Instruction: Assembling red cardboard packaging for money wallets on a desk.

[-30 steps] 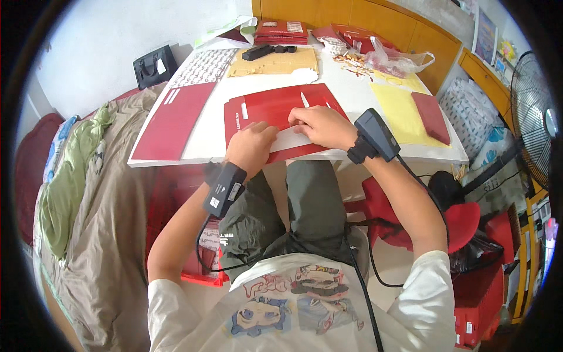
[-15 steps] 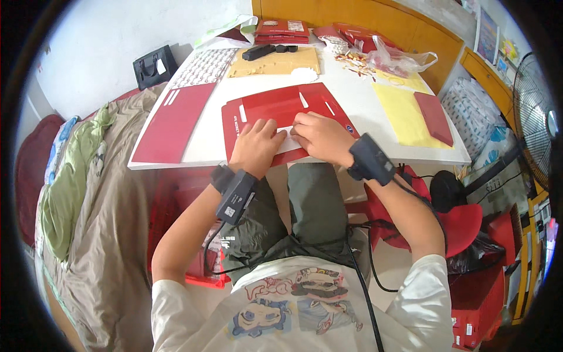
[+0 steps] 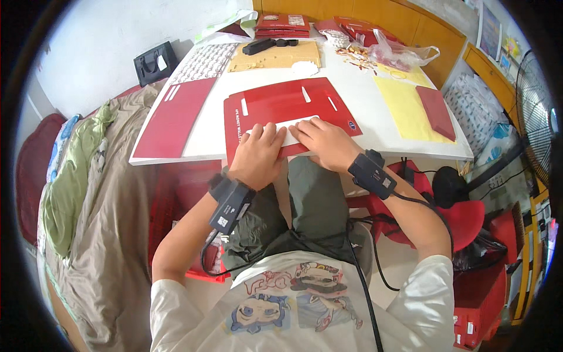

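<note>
At the near edge of the white table (image 3: 375, 126), your left hand (image 3: 258, 157) and right hand (image 3: 328, 142) lie spread, palms down, side by side on the red card sheet (image 3: 287, 105). You appear to be creasing its near flap; next, firm, even pressure along the fold.

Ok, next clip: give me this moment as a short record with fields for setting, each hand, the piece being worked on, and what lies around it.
setting: white table, person seated at its near edge
left hand: left hand flat on the near flap of the red die-cut card sheet
right hand: right hand pressing the same flap, beside the left
work piece: lies flat, white slots showing, near edge at the table's rim
around: second red sheet to the left; yellow sheet with dark red folder to the right; tan board behind
wrists: black strapped device on each
</note>
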`<state>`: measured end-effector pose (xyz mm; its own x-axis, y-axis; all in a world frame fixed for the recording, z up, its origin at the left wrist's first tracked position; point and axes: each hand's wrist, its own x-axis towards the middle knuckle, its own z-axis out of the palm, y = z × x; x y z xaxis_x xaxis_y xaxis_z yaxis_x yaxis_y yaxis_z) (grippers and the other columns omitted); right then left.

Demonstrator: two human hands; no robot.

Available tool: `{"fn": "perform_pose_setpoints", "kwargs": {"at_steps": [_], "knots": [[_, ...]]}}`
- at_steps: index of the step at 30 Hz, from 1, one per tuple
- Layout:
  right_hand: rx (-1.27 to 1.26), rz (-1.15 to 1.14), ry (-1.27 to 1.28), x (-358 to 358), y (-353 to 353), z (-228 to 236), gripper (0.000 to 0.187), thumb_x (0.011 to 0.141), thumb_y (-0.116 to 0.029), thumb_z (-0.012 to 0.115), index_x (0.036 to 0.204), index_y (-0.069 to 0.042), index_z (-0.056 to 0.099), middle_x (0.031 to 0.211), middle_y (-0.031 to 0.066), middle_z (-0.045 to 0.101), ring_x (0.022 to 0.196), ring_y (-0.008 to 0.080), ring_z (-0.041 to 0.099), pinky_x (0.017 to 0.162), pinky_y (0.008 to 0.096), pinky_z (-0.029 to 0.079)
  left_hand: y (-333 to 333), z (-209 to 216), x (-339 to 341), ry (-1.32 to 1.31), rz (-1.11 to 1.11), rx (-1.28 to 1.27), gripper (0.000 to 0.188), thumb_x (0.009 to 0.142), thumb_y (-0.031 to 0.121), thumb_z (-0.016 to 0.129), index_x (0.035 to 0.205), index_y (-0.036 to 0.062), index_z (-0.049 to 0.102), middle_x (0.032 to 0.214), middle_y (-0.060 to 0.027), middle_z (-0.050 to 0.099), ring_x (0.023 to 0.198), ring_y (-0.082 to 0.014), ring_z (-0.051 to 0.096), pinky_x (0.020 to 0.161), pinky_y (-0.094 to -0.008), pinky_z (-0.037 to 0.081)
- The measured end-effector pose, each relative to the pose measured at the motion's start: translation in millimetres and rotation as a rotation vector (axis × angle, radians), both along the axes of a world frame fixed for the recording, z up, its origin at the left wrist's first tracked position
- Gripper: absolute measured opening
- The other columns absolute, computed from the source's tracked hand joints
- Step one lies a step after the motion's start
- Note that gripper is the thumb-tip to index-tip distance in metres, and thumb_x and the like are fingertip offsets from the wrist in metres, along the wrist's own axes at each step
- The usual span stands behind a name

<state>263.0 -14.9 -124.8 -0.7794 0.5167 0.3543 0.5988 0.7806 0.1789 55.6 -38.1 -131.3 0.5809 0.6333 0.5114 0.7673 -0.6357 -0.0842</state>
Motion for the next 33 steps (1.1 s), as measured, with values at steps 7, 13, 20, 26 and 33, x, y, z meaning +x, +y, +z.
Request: {"fn": "perform_pose_setpoints", "kwargs": {"at_steps": [7,13,20,26,33], "knots": [[-0.094,0.007,0.079,1,2,5,0.065,0.062,-0.011,0.075,0.121,0.002,0.051,0.112,0.0105,0.050,0.106,0.0283,0.050,0.090,0.0354,0.046,4,9,-2,0.078,-0.022,-0.029,0.048,0.071,0.018,0.068,0.113,-0.0002,0.052,0.106,-0.0117,0.048,0.099,-0.0277,0.051,0.078,-0.0413,0.049],[-0.164,0.017,0.132,6,3,6,0.058,0.064,-0.016,0.075,0.116,0.001,0.055,0.111,0.0104,0.051,0.105,0.0297,0.050,0.089,0.0362,0.046,5,5,-6,0.140,0.001,0.027,0.048,0.072,0.017,0.067,0.116,0.0005,0.052,0.106,-0.0112,0.049,0.101,-0.0274,0.051,0.079,-0.0399,0.050],[-0.013,0.084,0.227,8,-5,6,0.050,0.074,-0.030,0.071,0.113,-0.001,0.058,0.106,0.0093,0.053,0.101,0.0275,0.051,0.087,0.0372,0.042,-1,18,-22,-0.080,-0.184,-0.177,0.043,0.078,0.029,0.068,0.112,0.0035,0.059,0.109,-0.0096,0.051,0.105,-0.0284,0.050,0.087,-0.0406,0.045],[0.008,0.028,0.210,5,-18,5,0.036,0.076,-0.026,0.070,0.103,-0.004,0.061,0.100,0.0077,0.053,0.094,0.0253,0.052,0.081,0.0372,0.042,-9,18,-18,-0.045,-0.110,-0.152,0.030,0.078,0.023,0.067,0.097,0.0032,0.057,0.103,-0.0102,0.050,0.099,-0.0279,0.052,0.081,-0.0414,0.045],[-0.147,-0.036,0.284,-7,-28,21,0.027,0.070,-0.006,0.069,0.093,-0.002,0.054,0.096,0.0116,0.052,0.094,0.0304,0.054,0.077,0.0403,0.043,-9,21,-12,-0.181,-0.148,-0.232,0.025,0.076,0.009,0.066,0.093,0.0013,0.049,0.095,-0.0135,0.049,0.089,-0.0341,0.052,0.080,-0.0409,0.042]]}}
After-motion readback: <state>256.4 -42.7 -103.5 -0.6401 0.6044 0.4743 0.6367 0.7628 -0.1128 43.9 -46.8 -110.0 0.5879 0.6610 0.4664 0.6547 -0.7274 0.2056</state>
